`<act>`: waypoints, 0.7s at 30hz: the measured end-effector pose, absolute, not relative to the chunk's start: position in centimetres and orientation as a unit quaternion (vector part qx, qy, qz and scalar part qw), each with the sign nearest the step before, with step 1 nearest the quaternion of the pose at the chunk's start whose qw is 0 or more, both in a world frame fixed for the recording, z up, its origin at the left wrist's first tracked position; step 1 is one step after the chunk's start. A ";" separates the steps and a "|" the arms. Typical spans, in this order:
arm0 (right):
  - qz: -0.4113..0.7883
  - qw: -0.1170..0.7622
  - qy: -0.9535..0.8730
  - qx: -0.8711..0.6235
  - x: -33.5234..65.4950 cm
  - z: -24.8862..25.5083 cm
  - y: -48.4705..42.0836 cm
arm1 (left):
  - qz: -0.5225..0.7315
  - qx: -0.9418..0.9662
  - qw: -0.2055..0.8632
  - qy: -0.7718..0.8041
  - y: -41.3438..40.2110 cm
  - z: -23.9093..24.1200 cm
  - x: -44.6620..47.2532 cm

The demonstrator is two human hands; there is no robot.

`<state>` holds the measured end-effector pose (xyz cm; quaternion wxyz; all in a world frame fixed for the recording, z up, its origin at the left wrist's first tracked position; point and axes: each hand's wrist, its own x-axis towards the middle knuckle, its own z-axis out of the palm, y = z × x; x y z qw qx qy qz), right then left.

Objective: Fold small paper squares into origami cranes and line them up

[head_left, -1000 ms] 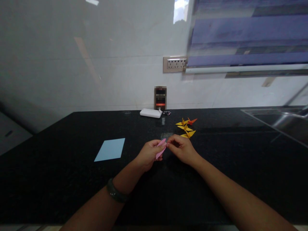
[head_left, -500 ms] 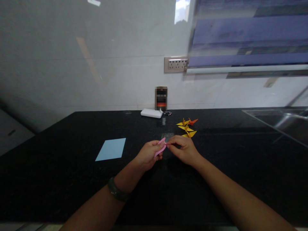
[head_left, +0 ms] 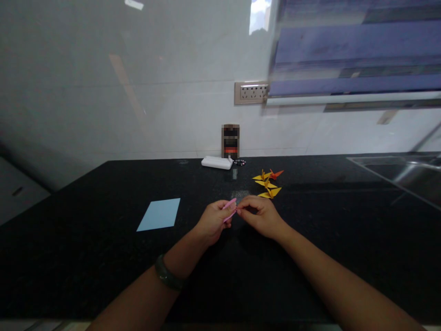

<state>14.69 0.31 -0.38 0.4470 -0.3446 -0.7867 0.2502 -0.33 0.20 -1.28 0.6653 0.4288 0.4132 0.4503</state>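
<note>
A piece of folded pink paper [head_left: 230, 202] is held above the dark counter, partly hidden by fingers. My left hand [head_left: 214, 221] is closed around it, the thumb pressing on top. From the right, my right hand [head_left: 260, 214] pinches the paper's narrow end between thumb and index finger. Just beyond my right hand stand yellow paper cranes [head_left: 271, 192] in a small group, with an orange paper crane [head_left: 275, 174] at the back. To the left of my left hand lies a flat light-blue square of paper [head_left: 159, 214].
A white power bank [head_left: 217, 162] with a beaded strap [head_left: 240, 162] lies near the wall, in front of an upright blurred-out device [head_left: 230, 140]. A wall socket [head_left: 251, 93] is above. At the far right is a metal sink [head_left: 413, 172].
The pink paper's flaps look more closed together than before. My right fingertips have shifted slightly left, nearer to my left hand. The cranes and blue paper stay put.
</note>
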 end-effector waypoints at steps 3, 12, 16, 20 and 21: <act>0.303 0.443 -0.761 -0.365 14.5 -0.5 0.2 | 0.464 0.425 0.664 0.405 0.2 -1.2 -0.3; 0.321 0.424 -0.743 -0.407 13.9 -0.7 0.0 | 0.482 0.441 0.638 0.409 0.1 -1.0 -0.1; 0.268 0.420 -0.766 -0.406 14.0 -0.7 0.0 | 0.477 0.468 0.606 0.432 0.0 -0.9 -0.2; 0.259 0.427 -0.759 -0.417 14.2 -0.5 0.1 | 0.457 0.465 0.633 0.418 -0.1 -0.6 -0.1; 0.260 0.435 -0.750 -0.425 14.2 -0.4 0.1 | 0.459 0.450 0.647 0.410 -0.1 -0.5 -0.1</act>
